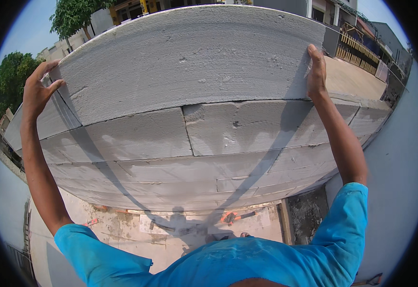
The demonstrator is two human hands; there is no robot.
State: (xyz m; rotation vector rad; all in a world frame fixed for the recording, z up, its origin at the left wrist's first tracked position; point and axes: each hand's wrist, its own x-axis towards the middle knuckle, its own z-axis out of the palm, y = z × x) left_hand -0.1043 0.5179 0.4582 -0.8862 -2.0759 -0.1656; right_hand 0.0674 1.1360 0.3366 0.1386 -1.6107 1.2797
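Observation:
A long grey aerated concrete block (pixel 194 60) lies along the top course of a wall (pixel 137 136) built of similar blocks. My left hand (pixel 39 91) holds its left end, fingers over the upper corner and thumb towards the front face. A narrow dark joint separates this end from the neighbouring block (pixel 53 117). At the opposite end, my right hand (pixel 316 71) grips the block with the thumb up along the front edge; its other fingers are hidden behind the end. The block's underside rests on the course below.
On the ground at the wall's foot lie an orange-and-black tool (pixel 237 217), a hammer-like tool (pixel 163 226) and a small red tool (pixel 91 222). A thin string (pixel 362 57) runs off at the right. A pale side wall (pixel 386 167) stands at right.

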